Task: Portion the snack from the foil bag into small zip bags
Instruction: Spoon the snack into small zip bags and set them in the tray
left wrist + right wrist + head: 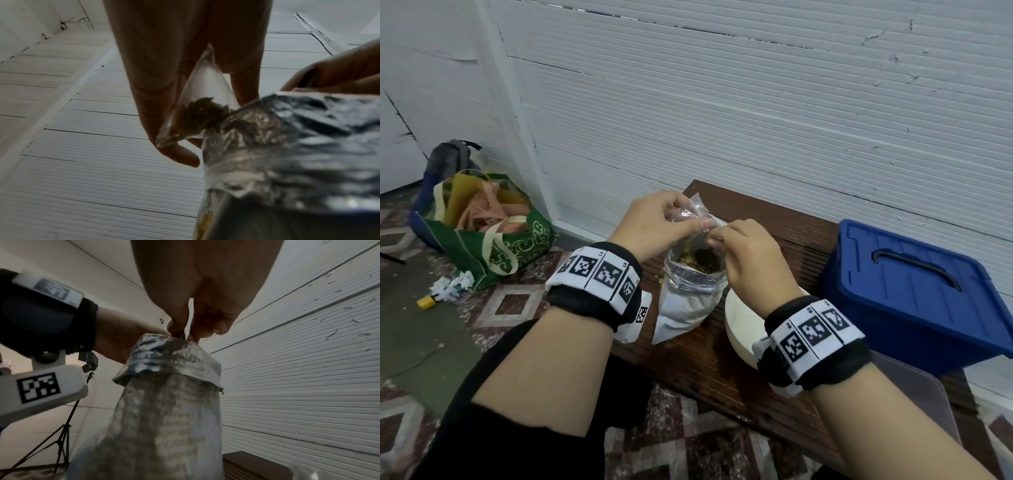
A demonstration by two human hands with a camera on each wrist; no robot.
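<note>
Zip bag (690, 212) sits directly above the mouth of the foil bag (685, 308), up and away from both wrists, against the far rim. Foil bag stands upright on the wooden bench (722, 370), long axis vertical, top cuffed down, snack (702, 262) visible inside the opening. Zip bag's long axis runs roughly vertical too, bottom corner dipping toward the foil rim; the left wrist view shows a small dark clump of snack already in that corner.

Left hand (657, 226) pinches the zip bag's upper part between thumb and curled fingers, holding it over the opening. Right hand (746, 260) has fingers curled down at the foil bag's mouth, thumb and fingertips pinched together at the zip bag's edge; whether it holds snack, the zip bag's lip or both, I can't tell. The right wrist view shows only a tight pinch just above the rim.

Both hands touch at the zip bag; right is nearer the snack, left carries the bag. Next drop is short and straight, my read.

Counts: one foil bag, one zip bag in view, no filled ones visible. Also one white bowl (739, 318) beside the foil bag under the right wrist, one blue lidded bin (914, 294) to the right, one green tote (493, 246) on the floor.
</note>
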